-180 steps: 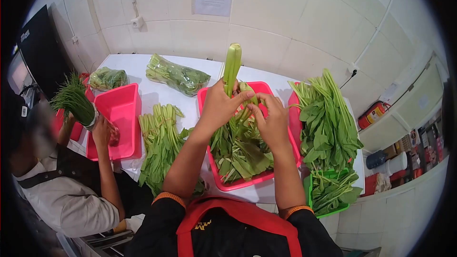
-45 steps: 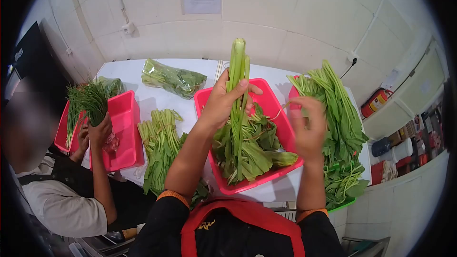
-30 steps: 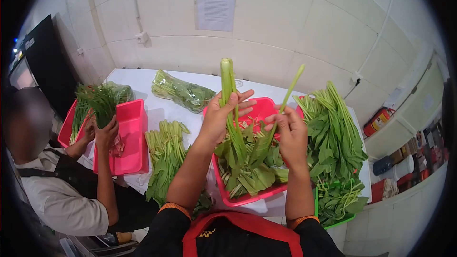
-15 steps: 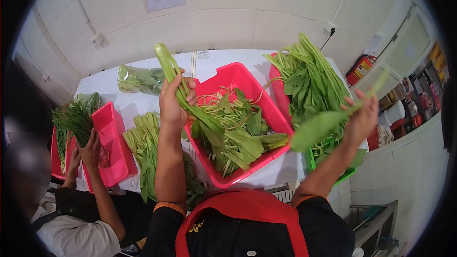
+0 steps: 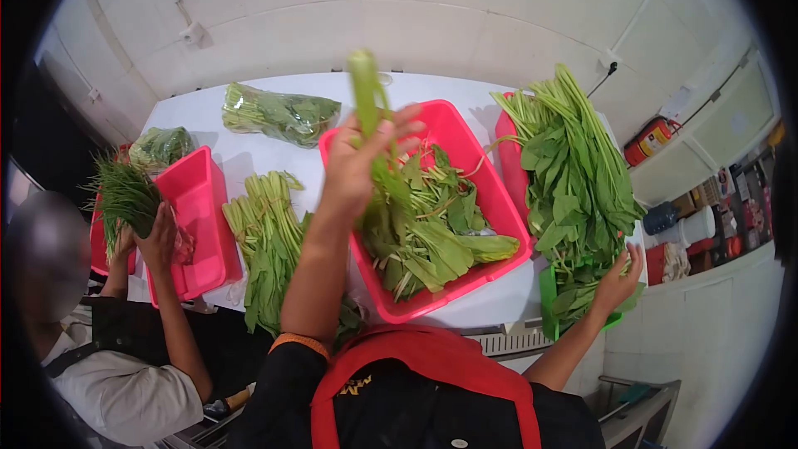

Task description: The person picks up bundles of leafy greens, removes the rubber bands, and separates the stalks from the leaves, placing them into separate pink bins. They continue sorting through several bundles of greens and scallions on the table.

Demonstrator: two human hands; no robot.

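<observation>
My left hand (image 5: pixel 362 158) holds upright a bunch of leafy greens (image 5: pixel 368 100), smeared by motion, over a pink tub (image 5: pixel 399 309). Pale stalks point up and leaves hang down; some of the fingers are stretched out. Inside the tub lie loose greens and leaves (image 5: pixel 440 258). My right hand (image 5: pixel 617 284) is at the green basket (image 5: pixel 549 299), its fingers apart and no leaf seen in them. Leaves (image 5: pixel 573 295) fill that basket. Just beyond it, a large pile of leafy greens (image 5: pixel 573 166) rests on another pink tub (image 5: pixel 509 168).
On the white table (image 5: pixel 274 166) lie a bagged bunch of greens (image 5: pixel 278 112) and a heap of stalked greens (image 5: pixel 266 241). At left, a co-worker's hands (image 5: pixel 158 237) hold thin green stems (image 5: pixel 125 195) beside a pink tub (image 5: pixel 216 258). A fire extinguisher (image 5: pixel 651 141) hangs at right.
My right hand has moved down to the green basket, and the single leaf it held is out of it. My left hand has shifted right with its bunch, turning it more upright. The view has shifted slightly.
</observation>
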